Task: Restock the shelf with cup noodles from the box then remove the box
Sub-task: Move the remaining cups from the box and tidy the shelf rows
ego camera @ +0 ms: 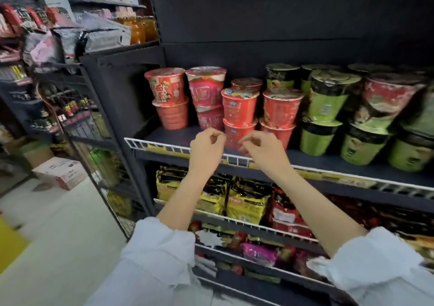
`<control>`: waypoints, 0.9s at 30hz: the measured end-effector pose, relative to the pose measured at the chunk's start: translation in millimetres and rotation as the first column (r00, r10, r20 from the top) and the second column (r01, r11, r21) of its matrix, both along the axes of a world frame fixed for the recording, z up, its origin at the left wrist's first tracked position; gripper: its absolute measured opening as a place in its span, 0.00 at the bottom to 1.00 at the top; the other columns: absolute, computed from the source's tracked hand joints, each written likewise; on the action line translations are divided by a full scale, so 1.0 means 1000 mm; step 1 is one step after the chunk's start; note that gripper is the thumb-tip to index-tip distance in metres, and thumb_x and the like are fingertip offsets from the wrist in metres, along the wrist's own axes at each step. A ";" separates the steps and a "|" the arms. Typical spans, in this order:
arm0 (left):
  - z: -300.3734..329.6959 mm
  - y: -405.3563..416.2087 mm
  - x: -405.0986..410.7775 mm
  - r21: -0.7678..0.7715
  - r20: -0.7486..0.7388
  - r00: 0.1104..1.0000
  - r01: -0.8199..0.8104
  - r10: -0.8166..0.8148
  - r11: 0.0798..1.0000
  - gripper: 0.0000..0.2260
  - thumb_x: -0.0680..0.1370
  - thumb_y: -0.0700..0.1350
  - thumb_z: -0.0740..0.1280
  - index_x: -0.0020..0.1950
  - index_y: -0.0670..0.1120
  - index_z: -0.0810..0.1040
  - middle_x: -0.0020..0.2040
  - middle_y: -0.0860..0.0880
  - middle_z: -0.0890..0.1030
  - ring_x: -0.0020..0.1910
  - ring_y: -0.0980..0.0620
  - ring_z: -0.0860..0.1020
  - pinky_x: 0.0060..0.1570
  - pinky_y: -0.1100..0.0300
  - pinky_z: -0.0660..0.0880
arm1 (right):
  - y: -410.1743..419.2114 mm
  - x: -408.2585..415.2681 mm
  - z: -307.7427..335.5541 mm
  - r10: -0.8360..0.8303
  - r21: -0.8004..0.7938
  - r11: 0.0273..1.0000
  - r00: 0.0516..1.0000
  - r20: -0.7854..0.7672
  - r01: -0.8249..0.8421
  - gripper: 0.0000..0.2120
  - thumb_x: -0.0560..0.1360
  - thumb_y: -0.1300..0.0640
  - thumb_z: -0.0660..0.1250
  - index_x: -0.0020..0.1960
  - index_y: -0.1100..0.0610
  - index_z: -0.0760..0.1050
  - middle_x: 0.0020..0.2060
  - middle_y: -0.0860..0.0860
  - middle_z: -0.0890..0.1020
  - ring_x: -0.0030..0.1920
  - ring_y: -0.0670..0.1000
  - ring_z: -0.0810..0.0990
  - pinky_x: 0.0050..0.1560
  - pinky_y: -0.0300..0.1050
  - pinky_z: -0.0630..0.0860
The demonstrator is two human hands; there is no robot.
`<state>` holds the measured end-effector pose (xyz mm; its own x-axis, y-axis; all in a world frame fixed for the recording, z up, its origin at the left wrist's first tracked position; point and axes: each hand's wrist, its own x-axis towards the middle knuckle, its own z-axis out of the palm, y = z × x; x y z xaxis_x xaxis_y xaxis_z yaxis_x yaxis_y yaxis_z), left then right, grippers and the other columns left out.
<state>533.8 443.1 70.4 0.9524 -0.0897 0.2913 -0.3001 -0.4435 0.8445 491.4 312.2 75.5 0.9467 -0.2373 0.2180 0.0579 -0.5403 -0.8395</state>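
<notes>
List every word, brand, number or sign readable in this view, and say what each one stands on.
None can be read with certainty.
Top-left red cup noodle: large Chinese characters, too blurred to quote.
Other red cups and green cups: print too small and blurred.
Yellow noodle packs on the lower shelf: blurred.
Pink box on the floor: dark print, too small.

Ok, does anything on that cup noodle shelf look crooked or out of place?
Yes. The top pink-and-white cup in the second stack leans left instead of sitting square on the cup beneath. On the right, the red-and-black cup also tilts. Both hands, left and right, are loosely curled and hold nothing.
</notes>
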 end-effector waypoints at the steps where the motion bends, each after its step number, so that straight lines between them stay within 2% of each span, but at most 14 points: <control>1: -0.004 -0.010 -0.020 -0.012 -0.004 1.000 0.013 -0.013 1.000 0.08 0.79 0.43 0.62 0.43 0.46 0.78 0.40 0.46 0.83 0.39 0.46 0.82 0.48 0.48 0.78 | -0.010 -0.021 -0.004 -0.018 -0.003 1.000 1.000 0.004 0.018 0.08 0.77 0.59 0.62 0.44 0.57 0.80 0.40 0.51 0.84 0.43 0.52 0.82 0.52 0.52 0.79; 3: -0.014 -0.027 -0.058 -0.010 -0.025 0.999 0.026 -0.026 1.000 0.09 0.79 0.44 0.61 0.41 0.46 0.78 0.38 0.47 0.83 0.38 0.47 0.82 0.47 0.47 0.78 | -0.028 -0.063 -0.013 -0.043 -0.001 0.999 0.999 -0.010 0.043 0.08 0.77 0.59 0.62 0.43 0.56 0.79 0.40 0.52 0.84 0.44 0.52 0.82 0.51 0.50 0.78; 6: -0.035 -0.054 -0.112 0.040 -0.081 0.995 0.053 -0.050 0.998 0.08 0.78 0.46 0.61 0.42 0.49 0.79 0.41 0.48 0.84 0.40 0.47 0.82 0.45 0.48 0.79 | -0.056 -0.126 -0.025 -0.077 -0.022 0.997 0.996 -0.041 0.077 0.07 0.77 0.60 0.63 0.43 0.54 0.78 0.40 0.51 0.83 0.45 0.52 0.82 0.50 0.45 0.77; 9: -0.058 -0.082 -0.170 0.111 -0.121 0.985 0.135 -0.122 0.985 0.08 0.78 0.46 0.62 0.44 0.48 0.79 0.42 0.48 0.84 0.39 0.48 0.82 0.45 0.49 0.79 | -0.086 -0.189 -0.043 -0.137 -0.034 0.990 0.985 -0.102 0.135 0.07 0.77 0.59 0.62 0.46 0.53 0.79 0.41 0.48 0.82 0.44 0.48 0.81 0.48 0.42 0.76; 12: -0.075 -0.110 -0.234 0.134 -0.154 0.962 0.247 -0.226 0.960 0.07 0.78 0.45 0.62 0.43 0.48 0.78 0.41 0.48 0.84 0.38 0.48 0.82 0.43 0.51 0.79 | -0.115 -0.256 -0.060 -0.244 -0.059 0.969 0.962 -0.121 0.239 0.08 0.78 0.58 0.62 0.53 0.54 0.79 0.44 0.49 0.81 0.45 0.47 0.80 0.39 0.35 0.72; 14: -0.083 -0.131 -0.276 0.110 -0.192 0.936 0.318 -0.294 0.942 0.08 0.78 0.44 0.62 0.41 0.48 0.77 0.41 0.47 0.84 0.37 0.47 0.82 0.41 0.52 0.78 | -0.134 -0.304 -0.070 -0.309 -0.091 0.950 0.939 -0.148 0.299 0.08 0.78 0.57 0.62 0.54 0.54 0.78 0.44 0.49 0.80 0.44 0.50 0.80 0.34 0.34 0.71; 16: -0.089 -0.153 -0.319 0.094 -0.224 0.905 0.390 -0.362 0.916 0.10 0.78 0.44 0.62 0.38 0.50 0.76 0.40 0.46 0.84 0.36 0.47 0.82 0.40 0.53 0.78 | -0.151 -0.354 -0.077 -0.350 -0.126 0.935 0.917 -0.189 0.331 0.08 0.78 0.57 0.61 0.53 0.55 0.79 0.45 0.49 0.81 0.46 0.50 0.80 0.35 0.35 0.70; 18: -0.093 -0.175 -0.359 0.097 -0.244 0.865 0.472 -0.439 0.876 0.09 0.78 0.45 0.62 0.39 0.50 0.78 0.41 0.46 0.84 0.38 0.46 0.82 0.42 0.50 0.80 | -0.168 -0.402 -0.083 -0.404 -0.127 0.915 0.886 -0.230 0.384 0.09 0.78 0.57 0.61 0.53 0.55 0.79 0.47 0.50 0.82 0.48 0.51 0.82 0.41 0.39 0.74; 20: -0.094 -0.197 -0.398 0.117 -0.254 0.823 0.547 -0.508 0.829 0.08 0.78 0.45 0.62 0.45 0.46 0.80 0.43 0.47 0.84 0.40 0.47 0.81 0.43 0.51 0.79 | -0.183 -0.449 -0.086 -0.454 -0.125 0.891 0.845 -0.281 0.437 0.10 0.79 0.57 0.61 0.54 0.55 0.80 0.45 0.50 0.82 0.44 0.50 0.82 0.44 0.42 0.75; 23: -0.088 -0.227 -0.447 0.136 -0.258 0.770 0.627 -0.583 0.767 0.08 0.79 0.45 0.62 0.48 0.45 0.79 0.45 0.48 0.83 0.41 0.50 0.81 0.43 0.57 0.77 | -0.212 -0.511 -0.092 -0.499 -0.150 0.865 0.800 -0.332 0.478 0.10 0.79 0.58 0.61 0.54 0.57 0.80 0.42 0.51 0.80 0.36 0.46 0.77 0.42 0.42 0.72; 25: -0.081 -0.246 -0.470 0.111 -0.253 0.754 0.644 -0.606 0.757 0.07 0.80 0.45 0.61 0.47 0.46 0.77 0.45 0.47 0.83 0.38 0.50 0.81 0.41 0.56 0.78 | -0.234 -0.543 -0.095 -0.542 -0.117 0.835 0.764 -0.351 0.538 0.09 0.78 0.59 0.61 0.52 0.56 0.80 0.43 0.52 0.82 0.40 0.51 0.80 0.43 0.45 0.75; 27: -0.075 -0.266 -0.489 0.067 -0.268 0.738 0.655 -0.619 0.752 0.07 0.80 0.44 0.60 0.48 0.45 0.77 0.45 0.46 0.83 0.35 0.51 0.82 0.40 0.56 0.79 | -0.257 -0.569 -0.097 -0.567 -0.106 0.813 0.736 -0.371 0.573 0.09 0.78 0.59 0.62 0.52 0.56 0.80 0.44 0.53 0.82 0.43 0.51 0.80 0.44 0.42 0.76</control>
<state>44.9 177.4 -4.2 0.6908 -0.7228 0.0185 -0.3768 -0.3381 0.8624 -78.1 55.2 -21.4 0.6394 -0.7586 -0.1252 -0.5706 -0.3591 -0.7386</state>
